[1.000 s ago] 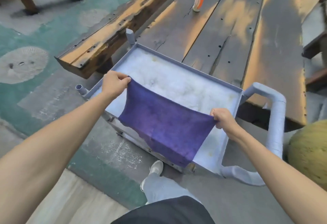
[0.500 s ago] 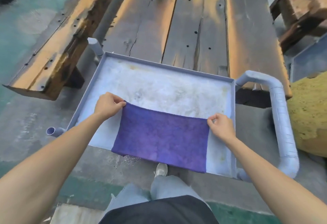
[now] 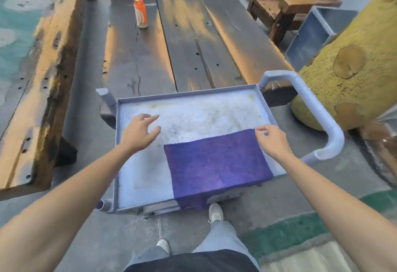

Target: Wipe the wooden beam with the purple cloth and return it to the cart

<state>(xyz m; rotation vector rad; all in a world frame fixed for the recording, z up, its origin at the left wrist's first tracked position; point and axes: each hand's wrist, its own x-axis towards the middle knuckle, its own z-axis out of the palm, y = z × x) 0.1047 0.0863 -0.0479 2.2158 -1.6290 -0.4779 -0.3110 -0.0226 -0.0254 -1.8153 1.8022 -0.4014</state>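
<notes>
The purple cloth (image 3: pixel 217 164) lies spread flat on the right half of the grey cart tray (image 3: pixel 189 94), its near edge hanging over the tray's front rim. My right hand (image 3: pixel 272 140) pinches the cloth's far right corner with its fingertips. Hovering over the bare left part of the tray, my left hand (image 3: pixel 139 134) has its fingers spread and holds nothing. The dark wooden beams (image 3: pixel 193 42) stretch away just beyond the cart.
An orange bottle (image 3: pixel 140 10) stands on the beams farther back. A worn wooden bench (image 3: pixel 49 57) runs along the left. The cart's curved handle (image 3: pixel 318 110) is at the right, next to a rough yellow pillar (image 3: pixel 354 57) and a grey box (image 3: pixel 311 35).
The cloth went from hanging between both hands to lying flat on the tray, shifted right. My left hand let go of its corner and opened.
</notes>
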